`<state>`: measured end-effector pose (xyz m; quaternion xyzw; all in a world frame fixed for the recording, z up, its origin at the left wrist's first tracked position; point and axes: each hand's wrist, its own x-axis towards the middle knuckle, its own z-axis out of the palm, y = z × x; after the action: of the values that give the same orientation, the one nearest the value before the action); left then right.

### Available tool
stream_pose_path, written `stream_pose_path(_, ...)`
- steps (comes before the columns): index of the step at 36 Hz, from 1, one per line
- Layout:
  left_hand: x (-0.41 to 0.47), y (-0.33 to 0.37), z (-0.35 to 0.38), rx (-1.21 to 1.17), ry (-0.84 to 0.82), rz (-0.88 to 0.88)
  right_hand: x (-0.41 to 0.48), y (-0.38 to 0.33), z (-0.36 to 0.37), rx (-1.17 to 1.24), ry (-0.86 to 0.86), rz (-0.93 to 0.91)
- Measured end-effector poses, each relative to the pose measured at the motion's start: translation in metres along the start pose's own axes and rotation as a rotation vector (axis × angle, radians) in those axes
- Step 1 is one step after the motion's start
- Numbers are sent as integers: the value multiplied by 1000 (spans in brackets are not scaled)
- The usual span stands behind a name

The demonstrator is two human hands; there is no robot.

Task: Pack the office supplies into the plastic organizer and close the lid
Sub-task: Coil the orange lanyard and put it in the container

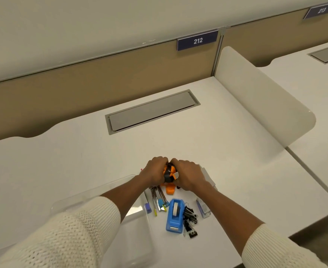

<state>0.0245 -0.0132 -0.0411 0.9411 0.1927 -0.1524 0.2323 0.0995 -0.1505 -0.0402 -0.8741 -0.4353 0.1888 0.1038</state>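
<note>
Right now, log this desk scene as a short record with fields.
left hand: closed on the orange and black item
right hand: closed on the same item
tape dispenser: blue, on the desk, untouched
binder clips: black pile right of the dispenser
organizer: clear plastic, partly under the left arm; contents cannot be told
desk label: 212

Two arms reach in from the bottom edge, each in a cream-white knitted sweater sleeve. The left sleeve [68,227] shows a loose, open, bumpy stitch over the upper part and ends in a band of fine straight ribbing at the cuff. The right sleeve [275,248] shows the same close ribbing at its cuff. Both cuffs sit pushed back, leaving the forearms bare. The left hand [155,171] and right hand [188,176] wear no gloves.
</note>
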Motion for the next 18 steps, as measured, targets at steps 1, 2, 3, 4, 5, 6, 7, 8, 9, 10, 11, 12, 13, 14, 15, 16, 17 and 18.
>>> stream_pose_path(1,-1,-1,-2,-16,6,0,0,-1,-2,12,10,0)
stream_pose_path(2,-2,-1,-4,-28,14,3,-1,-1,-3,20,21,0)
stream_pose_path(3,-3,-1,-6,-38,23,2,-1,-2,-5,29,29,0)
stream_pose_path(4,-4,-2,-8,-50,34,4,-2,-3,-7,40,39,-2)
stream_pose_path(5,-5,-2,-11,-61,48,9,-2,-4,-10,51,51,-3)
stream_pose_path(6,-7,-2,-14,-72,64,16,-3,-5,-13,58,63,-4)
stream_pose_path(7,-8,-2,-17,-84,82,23,-4,-6,-16,60,74,-5)
stream_pose_path(8,-10,-2,-21,-97,99,28,-4,-8,-20,60,87,-7)
stream_pose_path(9,-12,-2,-25,-111,118,33,-5,-9,-23,62,102,-11)
stream_pose_path(10,-14,-2,-29,-126,137,37,-5,-12,-27,65,118,-15)
stream_pose_path(11,-17,-2,-32,-141,157,39,-6,-14,-31,65,129,-17)
stream_pose_path(12,-20,-1,-36,-155,177,44,-6,-17,-35,62,140,-19)
stream_pose_path(13,-24,-1,-40,-167,195,48,-7,-20,-38,59,148,-22)
stream_pose_path(14,-28,-1,-45,-176,209,50,-7,-23,-42,58,154,-25)
stream_pose_path(15,-33,0,-50,-182,219,49,-8,-27,-46,58,157,-27)
stream_pose_path(16,-38,0,-55,-183,228,48,-10,-31,-49,57,160,-30)
stream_pose_path(17,-44,-1,-60,-181,236,46,-11,-36,-52,59,163,-37)
stream_pose_path(18,-50,-3,-65,-176,239,40,-13,-42,-55,64,168,-49)
